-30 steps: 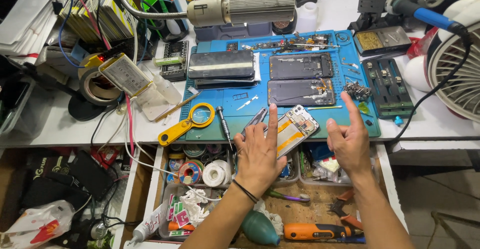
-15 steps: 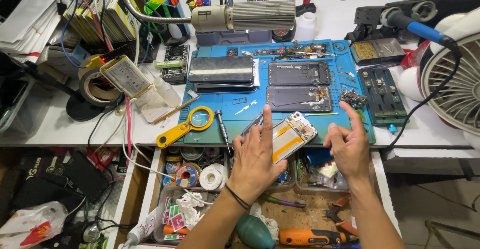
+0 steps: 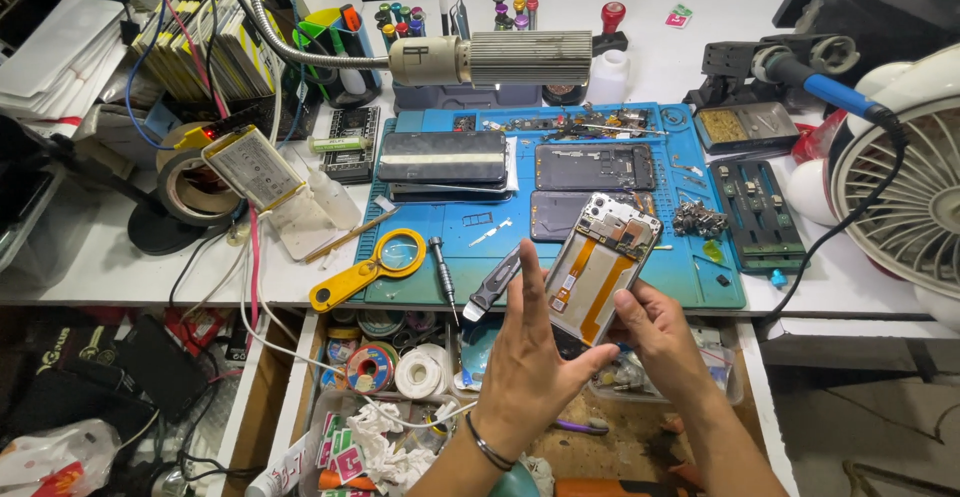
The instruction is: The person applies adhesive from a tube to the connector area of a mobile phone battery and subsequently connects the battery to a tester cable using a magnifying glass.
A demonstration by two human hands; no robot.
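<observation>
An opened phone [image 3: 603, 260] with its back off shows a circuit board and orange flex cables. It is held tilted above the front edge of the blue work mat [image 3: 470, 247]. My right hand [image 3: 655, 335] grips the phone's lower end from the right. My left hand [image 3: 528, 367] is flat with fingers straight, its thumb touching the phone's lower left edge. A grey pry tool [image 3: 495, 285] lies on the mat just left of my left fingertips.
On the mat lie a stack of phones [image 3: 445, 162], two opened phone bodies [image 3: 595, 167], a small screwdriver [image 3: 441, 267] and a yellow magnifier [image 3: 370, 269]. A lamp head [image 3: 490, 57] hangs over the mat. A fan [image 3: 915, 207] stands right. An open drawer [image 3: 400, 377] holds tape rolls.
My right hand has closed on the phone's lower end and raised it more upright. My left hand has shifted right beneath it. The view has moved slightly nearer.
</observation>
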